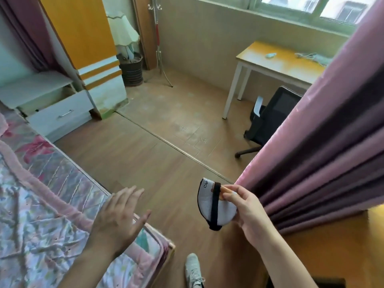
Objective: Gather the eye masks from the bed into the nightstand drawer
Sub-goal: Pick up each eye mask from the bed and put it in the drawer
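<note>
My right hand (247,213) pinches a folded white eye mask (205,201) with a black strap, held over the wooden floor beside the bed's foot corner. Over that corner my left hand (118,217) hovers empty with its fingers spread. The bed (41,196) with a pink floral quilt fills the lower left. The white nightstand (39,90) stands at the far left by the head of the bed, and its drawer (60,113) is pulled open; what lies inside is hidden. No other eye masks show on the visible part of the bed.
A pink curtain (324,146) hangs close on the right. Beyond it are a black office chair (270,121) and an orange-topped desk (278,61). An orange-and-white wardrobe (91,48), a lamp and a coat stand are at the back. Open wooden floor lies between me and the nightstand.
</note>
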